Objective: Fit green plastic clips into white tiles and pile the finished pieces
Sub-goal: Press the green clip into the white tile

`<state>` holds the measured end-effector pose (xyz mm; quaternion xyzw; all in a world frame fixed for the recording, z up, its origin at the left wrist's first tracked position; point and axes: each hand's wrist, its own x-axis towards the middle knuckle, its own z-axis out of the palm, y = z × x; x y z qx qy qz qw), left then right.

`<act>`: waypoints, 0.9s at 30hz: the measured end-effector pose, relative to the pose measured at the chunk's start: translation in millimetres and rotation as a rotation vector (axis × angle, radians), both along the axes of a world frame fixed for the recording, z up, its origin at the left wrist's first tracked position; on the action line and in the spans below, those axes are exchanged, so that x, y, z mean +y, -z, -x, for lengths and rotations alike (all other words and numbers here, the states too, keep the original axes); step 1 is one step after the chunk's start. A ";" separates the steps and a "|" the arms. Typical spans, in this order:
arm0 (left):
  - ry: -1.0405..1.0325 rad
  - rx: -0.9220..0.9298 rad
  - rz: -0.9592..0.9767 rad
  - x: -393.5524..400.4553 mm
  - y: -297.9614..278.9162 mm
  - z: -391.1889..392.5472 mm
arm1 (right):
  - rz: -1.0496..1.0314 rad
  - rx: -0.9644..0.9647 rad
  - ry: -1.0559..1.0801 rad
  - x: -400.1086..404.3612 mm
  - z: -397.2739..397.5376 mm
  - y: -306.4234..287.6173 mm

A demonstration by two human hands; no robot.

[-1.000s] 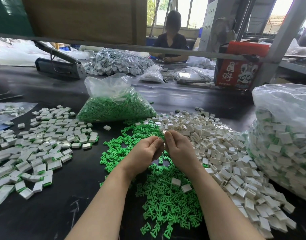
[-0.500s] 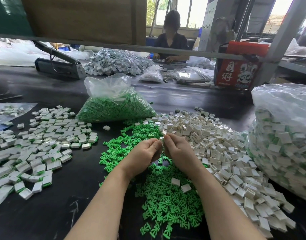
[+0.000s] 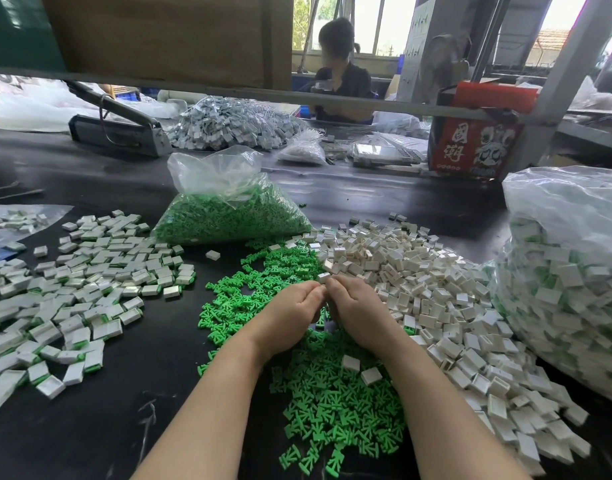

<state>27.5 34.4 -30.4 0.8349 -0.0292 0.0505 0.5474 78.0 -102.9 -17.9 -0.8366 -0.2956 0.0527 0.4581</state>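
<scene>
My left hand and my right hand meet fingertip to fingertip above the loose green clips. Between the fingertips they pinch one small white tile; whether a clip is in it is hidden by the fingers. Empty white tiles lie heaped to the right of my hands. Finished pieces, white with a green edge, are spread over the table's left side.
A clear bag of green clips stands behind the clip heap. A big clear bag of finished pieces fills the right edge. Across the black table sit a grey sealer tool, a red box and another person.
Both hands stayed together and shifted slightly forward, towards the near edge of the white tile heap, fingers working the small piece between them.
</scene>
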 end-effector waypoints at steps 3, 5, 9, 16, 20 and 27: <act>-0.001 0.007 -0.031 -0.3 0.6 0.4 | 0.028 -0.026 0.007 1.5 1.9 1.0; -0.006 0.005 -0.017 -0.3 1.3 0.3 | 0.034 -0.022 0.008 2.7 1.3 2.2; -0.026 -0.005 -0.017 -3.3 2.7 0.5 | 0.073 -0.083 0.011 3.5 0.2 4.3; -0.138 -0.024 -0.082 -8.2 7.9 -4.4 | 0.191 -0.186 0.052 8.8 1.5 11.2; -0.160 -0.008 -0.127 -9.9 9.7 -4.2 | 0.227 -0.205 0.067 9.9 1.8 12.1; -0.190 0.018 -0.231 -13.2 10.7 -3.7 | 0.308 -0.234 0.074 10.9 0.5 10.3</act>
